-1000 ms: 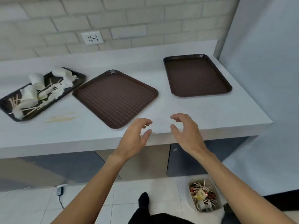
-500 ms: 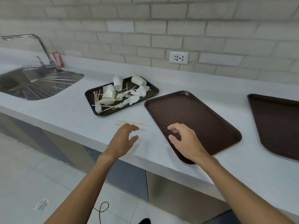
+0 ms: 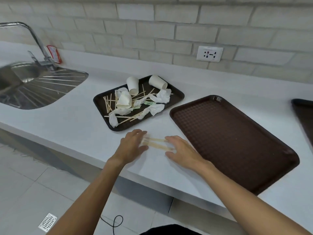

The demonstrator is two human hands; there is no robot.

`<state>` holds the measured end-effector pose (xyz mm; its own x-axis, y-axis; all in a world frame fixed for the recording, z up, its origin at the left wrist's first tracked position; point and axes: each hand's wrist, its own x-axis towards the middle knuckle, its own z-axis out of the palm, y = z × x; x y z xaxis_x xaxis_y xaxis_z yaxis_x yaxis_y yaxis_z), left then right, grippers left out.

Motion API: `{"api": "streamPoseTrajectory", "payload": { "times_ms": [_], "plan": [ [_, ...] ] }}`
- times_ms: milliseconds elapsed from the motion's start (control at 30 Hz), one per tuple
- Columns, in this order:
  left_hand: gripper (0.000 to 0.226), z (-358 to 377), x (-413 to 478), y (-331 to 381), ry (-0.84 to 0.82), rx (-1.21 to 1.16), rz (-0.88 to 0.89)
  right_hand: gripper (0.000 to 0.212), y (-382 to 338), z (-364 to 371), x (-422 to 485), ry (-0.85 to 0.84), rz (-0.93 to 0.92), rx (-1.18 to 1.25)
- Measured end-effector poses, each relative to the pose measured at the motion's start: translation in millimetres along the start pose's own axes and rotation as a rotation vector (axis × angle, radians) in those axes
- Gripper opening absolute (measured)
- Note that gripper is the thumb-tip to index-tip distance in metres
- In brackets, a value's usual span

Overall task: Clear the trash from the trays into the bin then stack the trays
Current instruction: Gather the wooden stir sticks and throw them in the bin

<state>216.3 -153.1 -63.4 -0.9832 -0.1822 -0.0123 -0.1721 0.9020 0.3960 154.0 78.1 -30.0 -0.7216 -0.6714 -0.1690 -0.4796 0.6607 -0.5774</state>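
A few loose wooden sticks (image 3: 156,143) lie on the pale surface (image 3: 76,126) at the lower centre of the frame, between the littered black tray (image 3: 177,94) above them and the empty brown tray (image 3: 228,141) to the right. The left hand (image 3: 133,146) covers their left ends and the right hand (image 3: 182,150) touches their right ends. The fingers of both are spread and fairly flat, so neither grip has clenched on anything yet.

The sticks look thin, stiff and very light. Lying flat on a smooth top, they are likely to skid or roll instead of lifting. Herding them together from both ends, or sliding them to the surface's edge, should give the fingertips something to pinch as a bundle near the middle.

On the black tray are two paper cups (image 3: 133,84) on their sides, crumpled napkins (image 3: 162,96) and more sticks. All of it is soft or weightless and would tip out easily if the tray were taken by its long rims.

Motion blur smears the left fingers, so how many sticks lie beneath them cannot be counted. A third tray (image 3: 304,114) is cut off at the right edge of the frame. The bin is out of view. The sink (image 3: 33,92) runs off the left edge of the frame.
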Motion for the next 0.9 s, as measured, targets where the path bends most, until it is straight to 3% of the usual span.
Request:
{"api": "streamPoseTrajectory", "payload": {
  "times_ms": [133, 267, 333, 400, 533, 700, 900],
  "plan": [
    [0.046, 0.6, 15.4, -7.5, 0.027, -0.018, 0.106, 0.059, -2.0, 2.4, 16.0, -0.006, 0.052, -0.099],
    [0.019, 1.1, 17.4, -4.3, 0.047, -0.107, 0.173, 0.008, -5.5, 5.8, 29.5, 0.084, 0.046, -0.102],
    [0.009, 0.6, 17.4, -2.0, 0.054, -0.114, 0.176, 0.014, -5.6, 9.1, 32.2, 0.123, 0.045, -0.055],
    [0.002, -2.1, 17.3, 4.1, 0.043, -0.079, 0.183, 0.003, -5.9, 9.2, 31.7, 0.174, 0.051, -0.026],
    [0.007, -3.6, 14.2, 12.1, 0.013, 0.024, 0.232, 0.009, -7.2, 14.7, 29.6, 0.217, 0.019, -0.116],
    [0.01, 9.0, 4.9, 9.6, 0.063, 0.129, 0.262, 0.012, -1.7, 28.0, 27.6, 0.22, -0.109, -0.397],
    [0.01, 15.7, -2.5, 7.1, 0.095, 0.261, 0.301, 0.013, -2.6, 28.8, 20.1, 0.246, -0.123, -0.325]
  ]
}}
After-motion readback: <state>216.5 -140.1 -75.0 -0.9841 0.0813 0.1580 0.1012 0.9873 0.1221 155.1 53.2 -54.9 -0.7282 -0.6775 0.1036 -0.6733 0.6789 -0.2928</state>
